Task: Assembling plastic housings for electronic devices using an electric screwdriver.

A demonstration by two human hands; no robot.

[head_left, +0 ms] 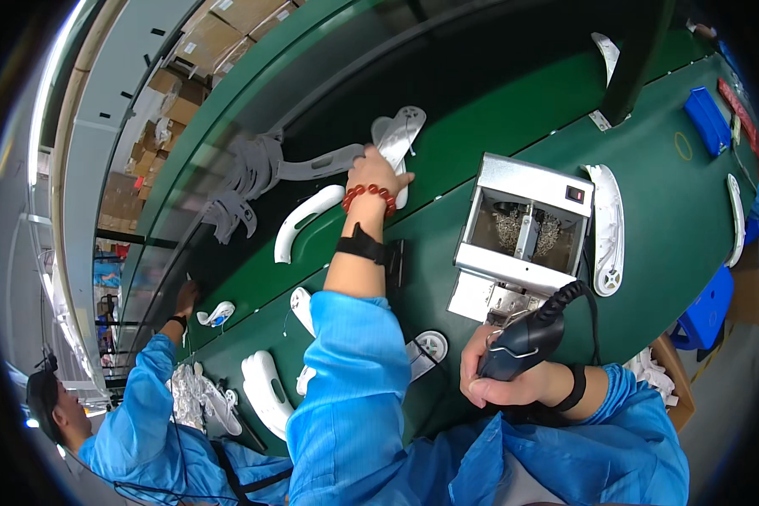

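My left hand (374, 174), wearing a red bead bracelet, reaches over the far green belt, its fingers closed on a curved white plastic shell (403, 135). In my right hand (499, 375) is a black electric screwdriver (524, 344) with a coiled cord. The screwdriver's front end is at the front plate of a silver screw feeder (527, 268), whose open top shows loose small screws (548, 234). Whether the bit touches a screw is hidden. Another curved white shell (309, 221) lies left of my left wrist, and a long one (607, 232) stands right of the feeder.
Stacked grey-white shells (253, 169) lie at the belt's far side. A co-worker in blue (143, 405) reaches to the belt at left. A dark post (637, 72) rises at the far right. Blue bins (707, 308) and a cardboard box (676, 384) are at right.
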